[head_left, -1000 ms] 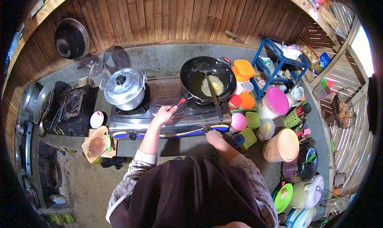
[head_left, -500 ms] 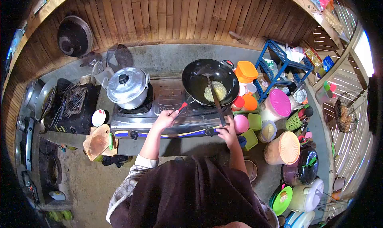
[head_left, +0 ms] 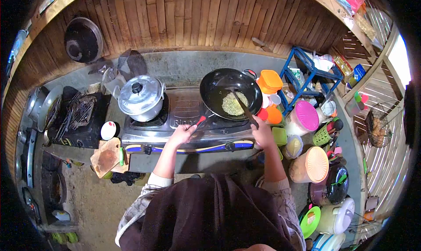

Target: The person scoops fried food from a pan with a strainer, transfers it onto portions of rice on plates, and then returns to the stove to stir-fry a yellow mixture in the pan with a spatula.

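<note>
A black wok (head_left: 215,82) stands on the right burner of the steel stove (head_left: 184,106). Its red-tipped handle points toward me, and my left hand (head_left: 182,134) is closed around the end of it. My right hand (head_left: 262,132) grips the dark shaft of a spatula (head_left: 244,108), whose blade rests inside the wok at the far side of a pile of pale chopped food (head_left: 232,105). A little oil seems to shine around the food.
On the left burner sits a lidded silver pot (head_left: 140,99). A cutting board (head_left: 106,158) with a green-handled knife (head_left: 121,156) lies left of the stove. Containers crowd the right, including an orange tub (head_left: 270,81) and a pink-lidded jar (head_left: 306,116), near a blue rack (head_left: 307,73).
My right hand has moved right and slightly forward, tilting the spatula more to the right. The food pile has shifted slightly left. My left hand stays on the wok handle.
</note>
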`<state>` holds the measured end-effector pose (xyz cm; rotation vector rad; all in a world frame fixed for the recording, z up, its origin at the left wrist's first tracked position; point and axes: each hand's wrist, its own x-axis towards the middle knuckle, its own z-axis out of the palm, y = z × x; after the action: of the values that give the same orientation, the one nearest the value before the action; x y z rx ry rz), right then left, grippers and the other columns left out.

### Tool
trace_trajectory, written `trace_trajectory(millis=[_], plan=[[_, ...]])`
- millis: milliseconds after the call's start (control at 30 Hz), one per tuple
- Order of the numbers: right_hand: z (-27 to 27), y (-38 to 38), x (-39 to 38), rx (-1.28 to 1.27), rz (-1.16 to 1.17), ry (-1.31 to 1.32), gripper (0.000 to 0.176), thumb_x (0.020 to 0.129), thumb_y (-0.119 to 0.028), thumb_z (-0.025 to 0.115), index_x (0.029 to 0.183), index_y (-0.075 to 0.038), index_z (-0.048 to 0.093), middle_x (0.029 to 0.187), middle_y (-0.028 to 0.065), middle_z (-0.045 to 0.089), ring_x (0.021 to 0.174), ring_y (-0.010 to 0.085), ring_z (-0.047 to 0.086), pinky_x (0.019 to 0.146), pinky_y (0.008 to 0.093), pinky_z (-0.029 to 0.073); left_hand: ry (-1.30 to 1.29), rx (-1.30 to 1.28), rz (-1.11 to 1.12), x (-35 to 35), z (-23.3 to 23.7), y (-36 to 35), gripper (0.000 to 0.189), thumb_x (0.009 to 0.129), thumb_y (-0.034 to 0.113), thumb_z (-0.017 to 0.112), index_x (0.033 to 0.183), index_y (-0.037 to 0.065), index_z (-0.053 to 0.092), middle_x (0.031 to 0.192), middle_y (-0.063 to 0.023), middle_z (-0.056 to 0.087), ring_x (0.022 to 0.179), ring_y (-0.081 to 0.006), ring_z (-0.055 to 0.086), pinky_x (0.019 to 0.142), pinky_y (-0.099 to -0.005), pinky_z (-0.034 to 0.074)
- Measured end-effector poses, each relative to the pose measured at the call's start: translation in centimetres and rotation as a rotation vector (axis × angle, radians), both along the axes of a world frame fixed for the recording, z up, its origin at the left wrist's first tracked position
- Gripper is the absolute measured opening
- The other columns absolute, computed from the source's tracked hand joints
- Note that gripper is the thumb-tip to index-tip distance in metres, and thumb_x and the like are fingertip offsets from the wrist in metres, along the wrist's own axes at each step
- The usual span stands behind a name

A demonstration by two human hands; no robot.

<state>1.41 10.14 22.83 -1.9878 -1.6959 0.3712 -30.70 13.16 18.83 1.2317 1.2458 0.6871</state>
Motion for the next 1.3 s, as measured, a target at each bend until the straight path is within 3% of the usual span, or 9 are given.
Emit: trace_trajectory(millis=[67,200,367,500,767,833,1000,1200,1300], plan=[[-0.9,-0.3,2.0,0.088,0.096,0.068,0.041,0.079,-0.017,0.053,0.119,-0.012,0.049,0.099,0.0220,0.058,0.095,0.0371,0.055,0.083,0.0417,0.043,0.015,0.012,0.010,0.0,-0.2,0.1,0.038,0.088,0.036,0.051,0.061,0.008,0.046,0.047,0.0023,0.041,0.038,-0.0066,0.036,0.036,-0.0227,0.026],[5.0,-3.4,2.3,-0.064,0.079,-0.034,0.042,0.076,-0.015,0.053,0.118,-0.010,0.049,0.095,0.0232,0.059,0.092,0.0373,0.056,0.081,0.0416,0.044,0.038,0.007,0.005,0.2,1.3,-0.5,0.038,0.087,0.036,0.051,0.062,0.008,0.048,0.047,0.0022,0.042,0.038,-0.0069,0.037,0.036,-0.0230,0.027],[8.9,-6.3,3.2,-0.028,0.101,-0.107,0.039,0.075,-0.017,0.056,0.113,-0.011,0.054,0.096,0.0212,0.059,0.088,0.0378,0.057,0.079,0.0428,0.045,0.039,0.015,-0.014,0.0,0.6,-0.2,0.038,0.087,0.036,0.051,0.063,0.008,0.049,0.048,0.0020,0.043,0.038,-0.0070,0.038,0.037,-0.0229,0.029],[10.7,-7.7,4.1,-0.078,0.089,-0.200,0.038,0.071,-0.013,0.059,0.109,-0.006,0.056,0.088,0.0219,0.060,0.084,0.0356,0.059,0.073,0.0375,0.046,0.038,0.026,-0.012,-0.1,-0.2,0.2,0.037,0.087,0.036,0.051,0.065,0.007,0.050,0.048,0.0021,0.043,0.039,-0.0071,0.038,0.037,-0.0231,0.029],[15.6,-10.2,4.2,-0.039,0.186,-0.289,0.034,0.072,-0.011,0.059,0.105,-0.005,0.059,0.087,0.0221,0.059,0.081,0.0352,0.059,0.070,0.0385,0.046,0.100,0.020,-0.068,-0.3,-0.1,0.3,0.035,0.087,0.038,0.050,0.082,0.003,0.054,0.051,0.0016,0.044,0.040,-0.0082,0.040,0.038,-0.0240,0.033],[16.4,-10.7,4.3,-0.022,0.198,-0.311,0.033,0.072,-0.010,0.060,0.104,-0.004,0.059,0.087,0.0224,0.059,0.082,0.0355,0.058,0.071,0.0375,0.046,0.098,0.039,-0.047,0.0,0.3,0.1,0.033,0.087,0.035,0.051,0.077,0.004,0.052,0.048,0.0018,0.042,0.039,-0.0083,0.038,0.037,-0.0246,0.031],[16.5,-11.0,4.5,-0.049,0.168,-0.266,0.033,0.072,-0.010,0.061,0.104,-0.003,0.059,0.090,0.0219,0.059,0.084,0.0353,0.058,0.074,0.0366,0.045,0.083,0.032,-0.026,0.0,0.6,0.0,0.034,0.087,0.033,0.052,0.072,0.003,0.051,0.046,0.0016,0.041,0.037,-0.0090,0.037,0.037,-0.0258,0.030],[12.4,-9.1,5.1,0.013,0.208,-0.286,0.035,0.071,-0.011,0.061,0.106,-0.005,0.059,0.092,0.0204,0.060,0.086,0.0347,0.058,0.076,0.0368,0.045,0.122,0.005,-0.020,0.1,1.2,-0.2,0.034,0.087,0.035,0.051,0.077,0.003,0.054,0.048,0.0012,0.043,0.040,-0.0093,0.040,0.039,-0.0253,0.032],[11.6,-8.4,3.9,-0.168,0.103,-0.189,0.035,0.073,-0.012,0.059,0.107,-0.006,0.058,0.092,0.0208,0.060,0.085,0.0351,0.058,0.077,0.0372,0.045,0.146,0.007,-0.023,0.1,1.8,-0.5,0.034,0.087,0.036,0.051,0.079,0.003,0.055,0.049,0.0011,0.043,0.041,-0.0092,0.041,0.040,-0.0253,0.034]])
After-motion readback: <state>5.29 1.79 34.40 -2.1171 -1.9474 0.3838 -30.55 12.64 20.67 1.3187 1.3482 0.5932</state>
